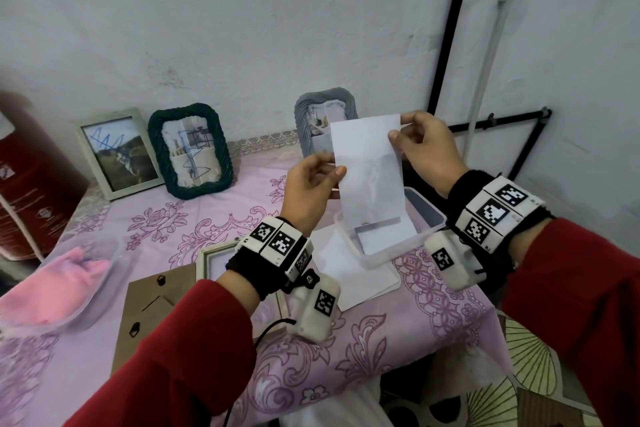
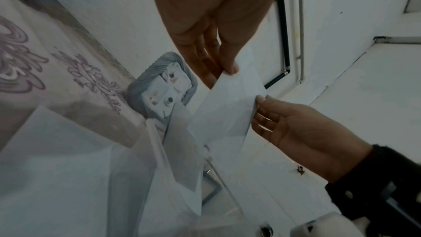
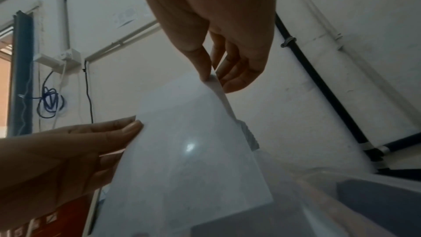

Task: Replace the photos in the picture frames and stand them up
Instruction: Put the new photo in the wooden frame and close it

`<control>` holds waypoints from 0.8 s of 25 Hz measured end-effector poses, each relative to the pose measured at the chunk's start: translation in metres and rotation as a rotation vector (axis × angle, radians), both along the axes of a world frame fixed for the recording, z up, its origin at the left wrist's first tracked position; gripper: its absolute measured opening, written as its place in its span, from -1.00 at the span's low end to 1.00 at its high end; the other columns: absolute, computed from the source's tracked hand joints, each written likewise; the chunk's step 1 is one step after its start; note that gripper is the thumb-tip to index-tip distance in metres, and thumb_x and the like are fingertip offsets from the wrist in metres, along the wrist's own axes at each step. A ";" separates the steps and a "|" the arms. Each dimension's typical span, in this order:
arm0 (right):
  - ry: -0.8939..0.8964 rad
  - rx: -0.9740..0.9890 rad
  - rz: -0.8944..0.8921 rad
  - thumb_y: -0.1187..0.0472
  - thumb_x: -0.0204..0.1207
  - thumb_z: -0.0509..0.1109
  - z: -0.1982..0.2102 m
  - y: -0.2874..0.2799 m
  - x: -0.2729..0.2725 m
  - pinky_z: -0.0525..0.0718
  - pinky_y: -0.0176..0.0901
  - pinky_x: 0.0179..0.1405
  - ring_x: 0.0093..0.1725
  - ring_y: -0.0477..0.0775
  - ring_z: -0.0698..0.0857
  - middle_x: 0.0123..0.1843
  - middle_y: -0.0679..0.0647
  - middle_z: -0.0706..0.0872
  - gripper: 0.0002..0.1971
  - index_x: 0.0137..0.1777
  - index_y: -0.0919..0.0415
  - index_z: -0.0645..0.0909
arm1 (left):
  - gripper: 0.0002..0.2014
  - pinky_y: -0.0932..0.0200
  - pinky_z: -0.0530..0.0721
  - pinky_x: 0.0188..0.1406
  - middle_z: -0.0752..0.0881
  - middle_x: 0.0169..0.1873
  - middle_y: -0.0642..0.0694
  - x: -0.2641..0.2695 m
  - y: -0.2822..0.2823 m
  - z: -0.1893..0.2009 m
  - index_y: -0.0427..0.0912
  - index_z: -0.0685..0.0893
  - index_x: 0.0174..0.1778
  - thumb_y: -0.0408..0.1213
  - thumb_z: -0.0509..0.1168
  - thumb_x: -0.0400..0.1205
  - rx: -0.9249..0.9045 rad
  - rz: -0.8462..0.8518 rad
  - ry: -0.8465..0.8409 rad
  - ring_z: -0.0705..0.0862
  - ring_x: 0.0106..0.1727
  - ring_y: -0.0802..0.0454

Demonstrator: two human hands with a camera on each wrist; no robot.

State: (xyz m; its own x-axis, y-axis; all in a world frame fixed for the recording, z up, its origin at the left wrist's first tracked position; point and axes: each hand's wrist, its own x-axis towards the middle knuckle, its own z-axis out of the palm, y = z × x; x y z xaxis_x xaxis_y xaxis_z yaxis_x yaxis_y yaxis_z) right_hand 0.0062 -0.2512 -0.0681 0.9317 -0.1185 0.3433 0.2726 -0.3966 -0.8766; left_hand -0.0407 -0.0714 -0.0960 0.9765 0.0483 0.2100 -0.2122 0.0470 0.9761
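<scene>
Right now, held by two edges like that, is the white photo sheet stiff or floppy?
Probably thin and semi-flexible: the photo sheet bows near the right hand in the right wrist view. Likely very light, since the left hand and the right merely pinch its edges. Its surface shows a glare spot, so it may be slick.

White photo sheet (image 1: 367, 166) held upright, blank back showing; three frames (image 1: 190, 150) standing behind.

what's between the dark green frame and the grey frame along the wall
In the head view, nothing stands between the dark green frame and the grey frame: only bare pink floral tablecloth and white wall. The held photo overlaps the grey frame's right side.
</scene>
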 end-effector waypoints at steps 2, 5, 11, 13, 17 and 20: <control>-0.012 0.045 0.016 0.23 0.49 0.45 0.005 0.010 -0.003 0.70 -0.03 -0.09 -0.25 -0.05 0.61 -0.21 -0.02 0.64 -0.74 0.16 0.19 0.59 | -0.78 0.33 0.73 -0.40 0.59 -0.32 -0.11 -0.002 0.008 0.006 -0.45 0.56 0.17 -0.53 0.27 0.61 -0.003 0.033 -0.024 0.62 -0.30 0.05; 0.010 0.102 0.062 0.19 0.39 0.55 0.010 0.026 -0.011 0.68 -0.13 -0.18 -0.24 0.00 0.61 -0.18 0.03 0.64 -0.69 0.08 0.09 0.57 | -0.75 0.22 0.72 -0.34 0.61 -0.29 -0.13 -0.006 0.023 0.010 -0.48 0.55 0.19 -0.52 0.28 0.60 -0.010 0.091 -0.037 0.62 -0.29 0.01; 0.049 0.145 0.156 0.33 0.40 0.53 0.014 0.066 -0.025 0.68 -0.05 -0.35 -0.25 0.21 0.66 -0.17 0.43 0.69 -0.75 0.01 0.22 0.54 | -0.79 0.17 0.72 -0.26 0.70 -0.16 -0.15 -0.014 0.064 0.003 -0.36 0.63 0.14 -0.45 0.32 0.60 0.003 0.152 -0.013 0.68 -0.22 0.08; 0.059 0.135 0.191 0.36 0.43 0.50 0.013 0.082 -0.030 0.66 0.03 -0.23 -0.26 0.18 0.65 -0.26 0.37 0.69 -0.78 -0.05 0.17 0.51 | -0.80 0.26 0.73 -0.34 0.73 -0.17 -0.09 -0.019 0.080 0.000 -0.34 0.64 0.13 -0.44 0.33 0.59 -0.001 0.156 -0.005 0.71 -0.28 0.18; 0.117 0.083 0.298 0.39 0.47 0.44 0.003 0.114 -0.042 0.71 0.19 -0.06 -0.16 0.39 0.71 -0.15 0.57 0.68 -0.76 0.08 0.34 0.50 | -0.64 0.28 0.73 -0.26 0.71 -0.18 0.00 -0.029 0.120 -0.002 -0.17 0.56 0.25 -0.45 0.38 0.54 0.025 0.151 0.003 0.73 -0.25 0.23; 0.191 0.026 0.389 0.40 0.52 0.38 -0.012 0.135 -0.050 0.73 0.28 -0.04 -0.02 0.52 0.69 0.03 0.59 0.67 -0.72 0.18 0.34 0.43 | -0.43 0.19 0.77 -0.20 0.69 -0.17 -0.03 -0.040 0.147 -0.008 -0.01 0.46 0.42 -0.49 0.39 0.52 0.114 0.116 0.011 0.73 -0.25 0.13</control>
State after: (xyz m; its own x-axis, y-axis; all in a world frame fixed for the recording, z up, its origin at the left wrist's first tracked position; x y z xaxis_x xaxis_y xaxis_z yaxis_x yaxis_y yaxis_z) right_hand -0.0437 -0.1162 -0.0797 0.9551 0.2480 0.1621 0.2296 -0.2738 -0.9340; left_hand -0.0810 0.0756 -0.1042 0.9681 0.1373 0.2096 -0.1987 -0.0888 0.9760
